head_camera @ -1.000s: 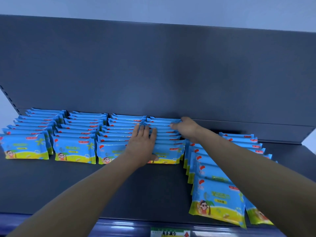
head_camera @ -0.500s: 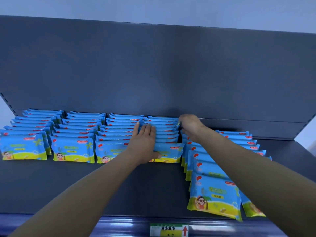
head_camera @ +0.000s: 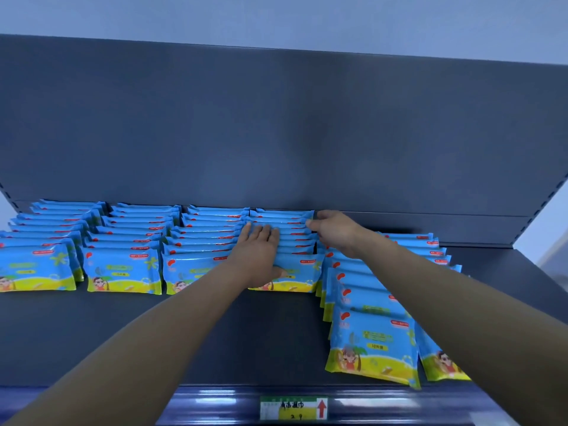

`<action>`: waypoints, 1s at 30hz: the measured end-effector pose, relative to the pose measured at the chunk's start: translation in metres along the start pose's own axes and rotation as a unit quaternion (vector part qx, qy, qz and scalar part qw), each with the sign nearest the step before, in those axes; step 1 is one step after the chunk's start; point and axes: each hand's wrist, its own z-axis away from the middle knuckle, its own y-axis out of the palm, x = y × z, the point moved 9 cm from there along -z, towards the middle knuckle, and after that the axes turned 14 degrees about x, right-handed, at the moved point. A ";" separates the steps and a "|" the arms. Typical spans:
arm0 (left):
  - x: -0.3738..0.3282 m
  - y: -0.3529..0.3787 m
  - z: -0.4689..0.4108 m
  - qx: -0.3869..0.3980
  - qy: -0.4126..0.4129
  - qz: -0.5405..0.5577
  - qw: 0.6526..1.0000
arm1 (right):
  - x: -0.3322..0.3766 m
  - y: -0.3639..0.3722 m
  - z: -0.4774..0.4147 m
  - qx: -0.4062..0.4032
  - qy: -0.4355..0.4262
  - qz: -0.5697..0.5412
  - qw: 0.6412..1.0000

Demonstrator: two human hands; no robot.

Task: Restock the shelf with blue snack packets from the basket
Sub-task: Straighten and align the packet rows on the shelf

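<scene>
I am looking down at a dark shelf [head_camera: 215,339] where the blue snack packets [head_camera: 123,272] stand in rows. Each row leans back and overlaps like tiles toward the grey back panel [head_camera: 276,133]. Counting from the left, the first row [head_camera: 37,269], second row [head_camera: 129,235] and third row [head_camera: 196,241] sit side by side with their fronts about level, well back from the shelf's front edge. My left hand [head_camera: 258,253] lies flat on top of the fourth row [head_camera: 292,282], fingers straight and together over the packets' upper edges, thumb resting on the face of the front packet. It is spread flat and grips nothing. My right hand [head_camera: 335,232] is at the rear right corner of that same row, fingers bent, thumb tip against the right ends of the back packets. I cannot tell whether it pinches them or only presses on them. Just right of the fourth row, a fifth row [head_camera: 372,342] runs much further forward, its front packet close to the shelf's edge, and my right forearm crosses above it. A sixth row [head_camera: 442,362] stands beside it to the right, partly hidden by that arm. Below the shelf's front edge runs a glossy blue rail [head_camera: 215,404] carrying a green and yellow price label [head_camera: 293,408] with a red arrow pointing up.
</scene>
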 end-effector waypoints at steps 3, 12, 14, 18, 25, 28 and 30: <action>0.009 0.002 0.002 -0.004 -0.034 -0.003 0.999 | -0.011 -0.002 -0.026 -0.019 0.014 0.006 1.000; 0.009 -0.001 0.000 -0.042 -0.028 -0.042 0.998 | 0.001 0.000 -0.037 -0.105 0.046 0.111 0.987; 0.010 0.000 -0.002 -0.039 -0.023 -0.043 0.998 | 0.005 0.000 -0.040 -0.101 0.040 0.142 0.984; 0.008 0.001 -0.002 -0.027 -0.018 -0.052 0.998 | 0.007 -0.010 -0.048 -0.109 0.042 0.168 0.979; 0.008 0.001 -0.003 -0.018 -0.019 -0.055 0.998 | 0.004 -0.030 -0.049 -0.142 0.041 0.092 0.985; 0.008 0.001 -0.003 -0.015 -0.014 -0.064 0.998 | 0.011 -0.033 -0.050 -0.158 0.009 0.112 0.981; 0.009 0.001 -0.003 -0.015 -0.014 -0.072 0.997 | 0.011 -0.029 -0.054 -0.158 0.006 0.136 0.978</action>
